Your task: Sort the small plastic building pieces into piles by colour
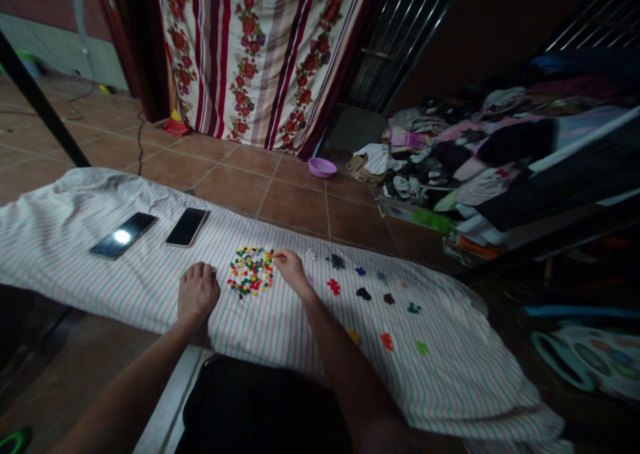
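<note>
A round patch of small multicoloured pieces (251, 271), too small to name exactly, lies loose on the striped cloth. My right hand (291, 271) is at the patch's right edge, thumb and fingertips pinched together; what they hold is too small to make out. To the left of the patch my left hand (199, 291) rests on the cloth, back up and fingers curled under, hiding whatever is inside. Right of my right hand, pieces lie in small piles by colour, among them a red pile (333, 287), a black pile (363, 294), an orange pile (387, 341) and a lime green pile (421, 347).
The striped cloth (125, 281) covers a long low surface. Two phones, one dark (187, 227) and one reflecting a light (124, 235), lie at left. Beyond are a tiled floor (240, 181), a purple basin (322, 168), a flowered curtain (270, 61) and heaped clothes (470, 141).
</note>
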Motion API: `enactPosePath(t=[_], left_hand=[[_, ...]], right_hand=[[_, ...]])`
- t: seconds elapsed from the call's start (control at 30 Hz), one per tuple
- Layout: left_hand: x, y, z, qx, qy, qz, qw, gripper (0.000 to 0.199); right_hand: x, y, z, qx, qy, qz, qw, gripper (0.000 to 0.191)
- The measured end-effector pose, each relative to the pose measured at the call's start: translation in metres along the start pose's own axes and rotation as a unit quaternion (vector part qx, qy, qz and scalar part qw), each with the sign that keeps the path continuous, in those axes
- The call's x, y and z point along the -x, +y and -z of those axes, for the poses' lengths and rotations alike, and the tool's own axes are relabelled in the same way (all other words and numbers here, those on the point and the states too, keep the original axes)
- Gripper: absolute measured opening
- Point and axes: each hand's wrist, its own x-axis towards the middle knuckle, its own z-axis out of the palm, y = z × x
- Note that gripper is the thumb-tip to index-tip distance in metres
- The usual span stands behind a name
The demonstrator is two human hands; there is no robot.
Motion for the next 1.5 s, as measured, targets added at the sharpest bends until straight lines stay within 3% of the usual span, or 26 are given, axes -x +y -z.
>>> enactPosePath(t=[0.27, 0.47, 0.7, 0.97, 1.1, 1.5], left_hand=[[0.0, 0.0, -0.002, 0.002, 0.002, 0.004, 1.0, 0.021], [0.0, 0.0, -0.001, -0.009, 0.004, -0.002, 1.0, 0.021], [0.0, 0.002, 0.003, -0.023, 0.001, -0.002, 1.0, 0.021], [0.0, 0.002, 0.003, -0.035, -0.006, -0.003, 0.999, 0.023], [-0.001, 0.003, 0.005, -0.036, -0.014, -0.002, 0.999, 0.022], [0.0, 0.003, 0.005, -0.04, -0.007, -0.002, 0.999, 0.022]], right_hand=[[0.006, 0.03, 0.04, 0.03, 0.033, -0.013, 0.999, 0.025], [0.01, 0.058, 0.078, 0.053, 0.099, -0.04, 0.993, 0.022], [0.02, 0.085, 0.113, 0.05, 0.147, -0.108, 0.982, 0.023], [0.024, 0.107, 0.123, -0.071, 0.187, -0.158, 0.967, 0.035], [0.024, 0.112, 0.127, -0.084, 0.195, -0.15, 0.965, 0.034], [0.01, 0.127, 0.141, 0.102, 0.21, -0.147, 0.961, 0.028]])
